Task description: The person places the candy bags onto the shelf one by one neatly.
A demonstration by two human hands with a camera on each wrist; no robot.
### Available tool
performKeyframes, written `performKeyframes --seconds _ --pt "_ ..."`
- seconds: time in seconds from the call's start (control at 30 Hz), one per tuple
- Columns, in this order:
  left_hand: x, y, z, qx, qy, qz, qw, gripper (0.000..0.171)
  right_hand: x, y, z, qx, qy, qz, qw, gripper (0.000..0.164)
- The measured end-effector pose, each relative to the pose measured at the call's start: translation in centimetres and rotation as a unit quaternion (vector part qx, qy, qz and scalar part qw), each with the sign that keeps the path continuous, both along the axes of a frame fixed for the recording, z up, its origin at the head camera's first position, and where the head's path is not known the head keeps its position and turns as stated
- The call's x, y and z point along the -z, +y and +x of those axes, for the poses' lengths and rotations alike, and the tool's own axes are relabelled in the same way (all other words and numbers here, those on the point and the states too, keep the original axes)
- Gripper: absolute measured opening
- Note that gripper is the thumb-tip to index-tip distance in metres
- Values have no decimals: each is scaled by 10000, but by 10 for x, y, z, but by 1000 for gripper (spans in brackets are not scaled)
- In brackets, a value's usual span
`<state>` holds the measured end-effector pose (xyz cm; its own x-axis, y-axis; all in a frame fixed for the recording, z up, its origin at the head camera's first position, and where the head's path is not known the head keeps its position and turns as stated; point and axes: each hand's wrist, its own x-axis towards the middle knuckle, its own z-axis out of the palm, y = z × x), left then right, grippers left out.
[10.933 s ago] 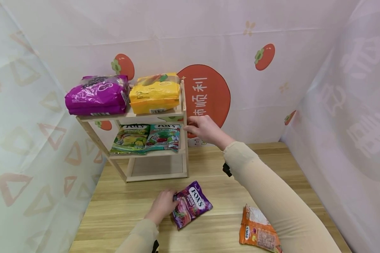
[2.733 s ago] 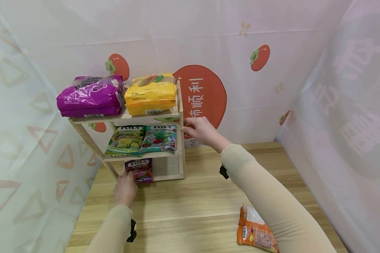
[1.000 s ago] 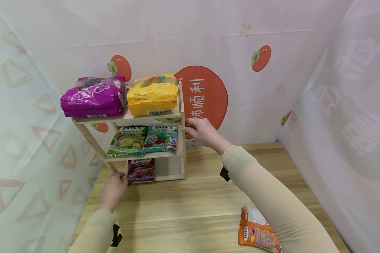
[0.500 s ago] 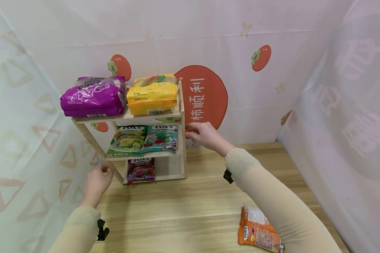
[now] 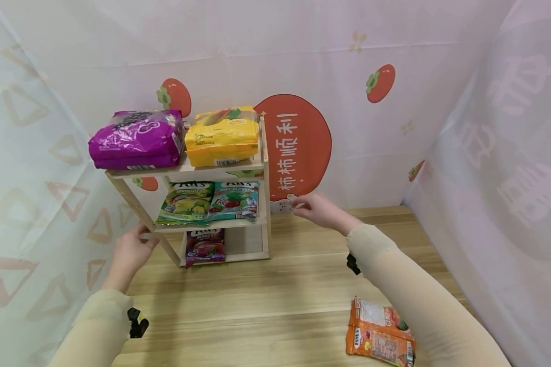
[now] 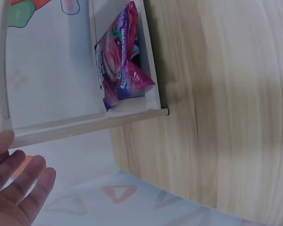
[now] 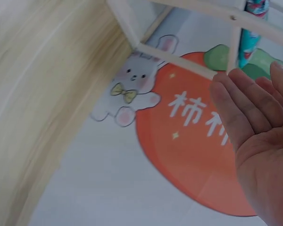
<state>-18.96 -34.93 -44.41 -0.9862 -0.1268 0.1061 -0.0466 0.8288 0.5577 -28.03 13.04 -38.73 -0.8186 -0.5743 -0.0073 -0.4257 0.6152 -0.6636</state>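
Note:
My left hand [image 5: 133, 250] is at the left post of the small wooden shelf [image 5: 211, 224]; in the left wrist view its thumb overlaps the post and the fingers [image 6: 30, 181] extend loosely. My right hand [image 5: 321, 210] is to the right of the shelf, apart from it, fingers relaxed and holding nothing. A purple Berries candy bag [image 5: 205, 246] leans on the left of the bottom tier. The middle tier bears a green-yellow candy bag [image 5: 186, 201] and a teal Mint Blossom candy bag [image 5: 234, 200]. On top lie a purple pack [image 5: 138, 140] and a yellow pack [image 5: 222, 137].
An orange Fox's candy bag [image 5: 378, 334] lies on the wooden table [image 5: 257, 311] at the front right, partly covered by my right sleeve. Printed cloth walls [image 5: 349, 153] surround the table at the back and both sides.
The purple Berries bag went from the table to the bottom tier, and my left hand let go of it, moving left to the post. My right hand has left the shelf's right post, moving right and down.

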Motion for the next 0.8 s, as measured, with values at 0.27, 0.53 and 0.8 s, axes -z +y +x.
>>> performKeyframes --seconds 0.27,0.53,0.8 --pt "-13 -3 -1 53 -238 -17 9997 47 26 28 3 28 -248 467 9986 31" --pt "-26 -1 0 -5 73 124 9999 50 49 46 8 11 -407 929 9948 30" --pt "-33 -1 -2 -81 427 194 9989 41 73 59 16 -143 -474 1365 9894 23"
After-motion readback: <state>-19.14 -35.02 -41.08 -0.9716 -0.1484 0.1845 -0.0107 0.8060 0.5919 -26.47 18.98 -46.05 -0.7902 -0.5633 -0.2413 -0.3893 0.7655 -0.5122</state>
